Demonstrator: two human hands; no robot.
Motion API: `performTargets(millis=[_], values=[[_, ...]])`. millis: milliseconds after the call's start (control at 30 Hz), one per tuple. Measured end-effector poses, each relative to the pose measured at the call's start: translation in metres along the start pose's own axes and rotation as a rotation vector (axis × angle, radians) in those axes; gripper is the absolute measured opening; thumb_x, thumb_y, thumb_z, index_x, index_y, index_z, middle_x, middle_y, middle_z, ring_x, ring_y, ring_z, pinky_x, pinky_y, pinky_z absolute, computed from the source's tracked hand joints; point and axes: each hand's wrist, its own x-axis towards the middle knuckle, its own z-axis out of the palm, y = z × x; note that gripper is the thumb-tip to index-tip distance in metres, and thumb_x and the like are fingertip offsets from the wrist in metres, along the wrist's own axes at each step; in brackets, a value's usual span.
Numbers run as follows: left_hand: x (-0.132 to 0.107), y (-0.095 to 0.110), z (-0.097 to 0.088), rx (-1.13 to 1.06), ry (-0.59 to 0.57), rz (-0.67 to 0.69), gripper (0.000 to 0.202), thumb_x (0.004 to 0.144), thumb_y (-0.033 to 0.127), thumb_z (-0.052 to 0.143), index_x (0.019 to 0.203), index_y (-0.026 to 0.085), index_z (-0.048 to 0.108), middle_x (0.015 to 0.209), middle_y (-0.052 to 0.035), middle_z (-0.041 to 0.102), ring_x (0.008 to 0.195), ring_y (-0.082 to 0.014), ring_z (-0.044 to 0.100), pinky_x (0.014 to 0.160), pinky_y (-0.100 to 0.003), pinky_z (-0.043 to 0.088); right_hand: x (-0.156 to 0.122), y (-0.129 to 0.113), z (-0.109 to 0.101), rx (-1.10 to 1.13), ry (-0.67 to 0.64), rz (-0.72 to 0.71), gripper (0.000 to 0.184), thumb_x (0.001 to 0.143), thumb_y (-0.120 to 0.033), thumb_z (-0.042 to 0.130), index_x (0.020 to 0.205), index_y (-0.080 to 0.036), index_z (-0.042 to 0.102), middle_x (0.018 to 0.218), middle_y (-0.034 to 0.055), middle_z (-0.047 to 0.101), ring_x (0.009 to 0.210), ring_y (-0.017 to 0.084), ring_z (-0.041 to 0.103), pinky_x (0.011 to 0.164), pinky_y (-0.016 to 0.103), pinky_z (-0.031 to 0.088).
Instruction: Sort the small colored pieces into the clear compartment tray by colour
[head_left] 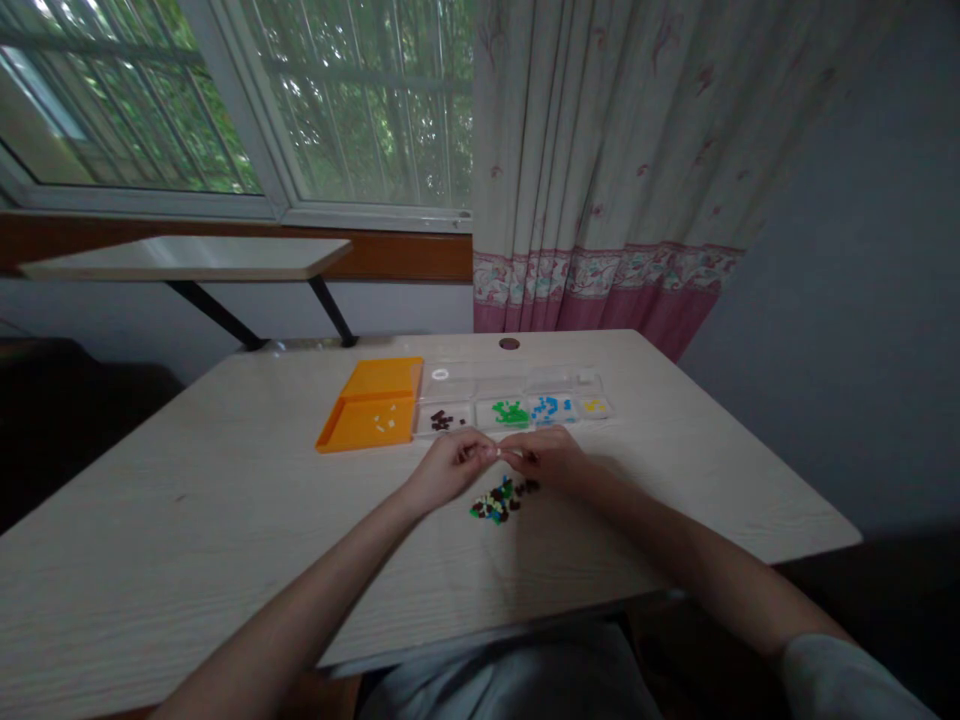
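Observation:
My left hand (450, 467) and my right hand (551, 458) meet fingertip to fingertip above the wooden table (225, 520), both pinched together on something tiny that I cannot make out. Just below them lies a small heap of mixed coloured beads (499, 500). Behind my hands sits a clear compartment box (517, 400) with dark, green, blue and yellow beads sorted in separate cells. To its left lies an orange tray (373, 405) with a few pale beads in it.
A small white ring (440, 374) lies on the table behind the box, and a round cable hole (509, 343) is near the far edge. A folding shelf (187, 258) stands under the window. A curtain (600, 160) hangs at the back right.

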Motion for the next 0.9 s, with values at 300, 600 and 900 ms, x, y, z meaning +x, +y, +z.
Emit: performTargets(millis=[300,600,900], values=[[-0.004,0.011,-0.006,0.221,0.065,0.178,0.018,0.082,0.03,0.052,0.083,0.017,0.064,0.075,-0.004,0.059,0.066,-0.0115,0.051,0.059,-0.021,0.039,0.0,-0.002,-0.004,0.067,-0.006,0.003,0.024,0.084,-0.036,0.048,0.083,-0.02,0.067,0.053,-0.0026,0.062,0.046,0.007,0.052,0.053,0.018,0.038],[-0.006,0.008,-0.014,0.249,0.193,0.22,0.016,0.084,0.026,0.05,0.087,0.016,0.062,0.079,-0.005,0.057,0.064,-0.0104,0.049,0.056,-0.02,0.039,0.001,0.018,-0.024,0.118,-0.294,0.068,0.019,0.081,-0.025,0.05,0.091,-0.022,0.066,0.069,-0.0008,0.067,0.056,0.009,0.057,0.054,0.018,0.038],[-0.007,0.01,-0.019,0.23,0.265,0.256,0.014,0.083,0.025,0.053,0.085,0.015,0.063,0.077,-0.0055,0.058,0.068,-0.0114,0.051,0.056,-0.02,0.039,-0.004,0.035,-0.035,0.429,-0.659,0.152,0.025,0.072,-0.016,0.055,0.093,-0.018,0.068,0.074,0.0006,0.068,0.058,0.009,0.057,0.054,0.017,0.041]])
